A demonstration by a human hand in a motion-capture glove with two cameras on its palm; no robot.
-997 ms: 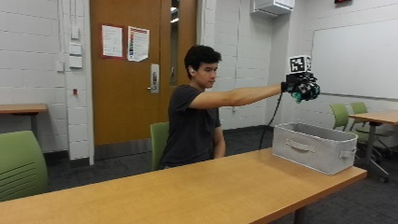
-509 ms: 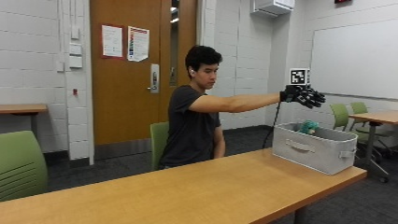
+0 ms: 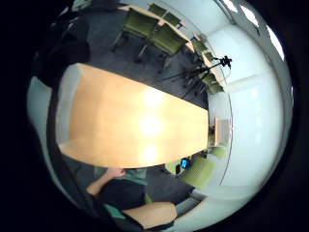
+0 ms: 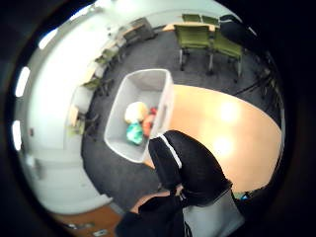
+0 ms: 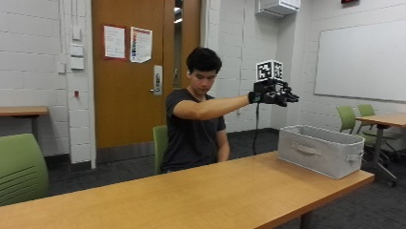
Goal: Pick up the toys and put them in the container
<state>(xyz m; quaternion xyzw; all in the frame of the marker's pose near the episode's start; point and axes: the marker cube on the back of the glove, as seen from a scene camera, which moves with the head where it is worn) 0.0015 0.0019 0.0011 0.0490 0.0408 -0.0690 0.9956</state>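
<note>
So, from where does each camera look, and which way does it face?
Outside view: beside the table, facing the seated person; raised gloved hand above the bin.
Thumb-side palm view: looks down into the bin holding toys; the thumb shows.
Little-finger-side palm view: looks down at the table; forearm shows.
All share the table.

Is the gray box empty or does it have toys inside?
Not empty: the thumb-side palm view shows yellow, orange and green toys lying inside the gray box.

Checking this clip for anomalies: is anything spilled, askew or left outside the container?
Nothing stands out. The container sits upright at the table's end, with three toys inside it. No toy shows on the tabletop. The gloved right hand hangs above, holding nothing.
</note>
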